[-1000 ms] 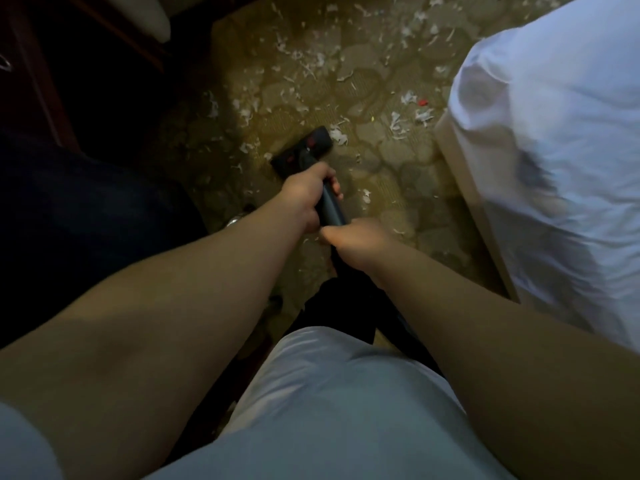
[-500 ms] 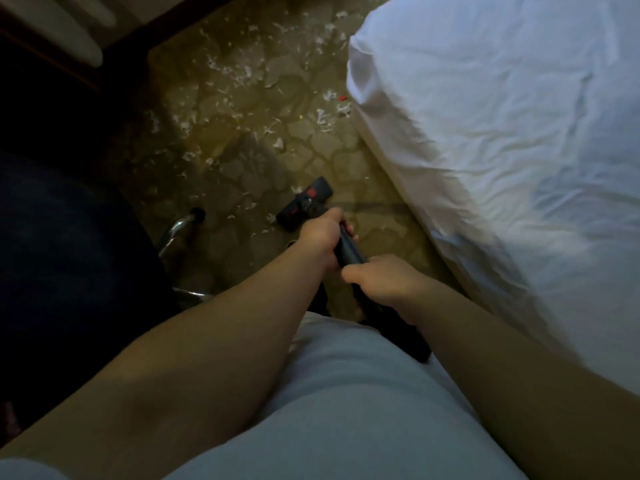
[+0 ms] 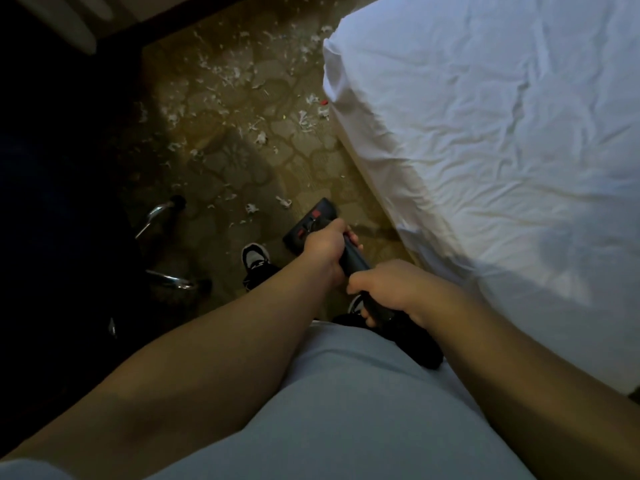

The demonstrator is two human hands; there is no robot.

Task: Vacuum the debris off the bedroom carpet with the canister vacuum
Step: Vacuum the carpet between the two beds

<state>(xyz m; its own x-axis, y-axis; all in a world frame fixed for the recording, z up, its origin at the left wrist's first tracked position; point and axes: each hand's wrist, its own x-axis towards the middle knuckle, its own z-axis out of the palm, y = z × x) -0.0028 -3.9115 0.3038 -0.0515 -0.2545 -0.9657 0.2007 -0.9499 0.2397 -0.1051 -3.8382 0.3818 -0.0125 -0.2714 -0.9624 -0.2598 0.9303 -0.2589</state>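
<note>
The left third of the frame is nearly black, and what fills it cannot be made out; only two chrome chair legs (image 3: 160,212) with dark tips stick out of it onto the carpet (image 3: 242,174). The black vacuum wand (image 3: 352,260) shows only as a short stretch between the hands. Below the right hand it runs into a dark shape at the edge of the pale shirt (image 3: 346,410), where its form is hard to read.

The left hand (image 3: 325,244) has its fingers wrapped round the wand's upper part and covers about half of the floor nozzle (image 3: 313,216), a black head with red marks sitting on the carpet at frame centre. The right hand (image 3: 393,289) grips the wand lower down, fingers curled under it.

A black-and-white shoe (image 3: 255,255) stands just left of the nozzle. White shredded debris (image 3: 260,137) is scattered above and left of the nozzle, thickest toward the top centre, with a small red scrap (image 3: 324,102) by the bed. The bed (image 3: 485,150), under a creased white sheet, fills the right side, its edge near the nozzle.
</note>
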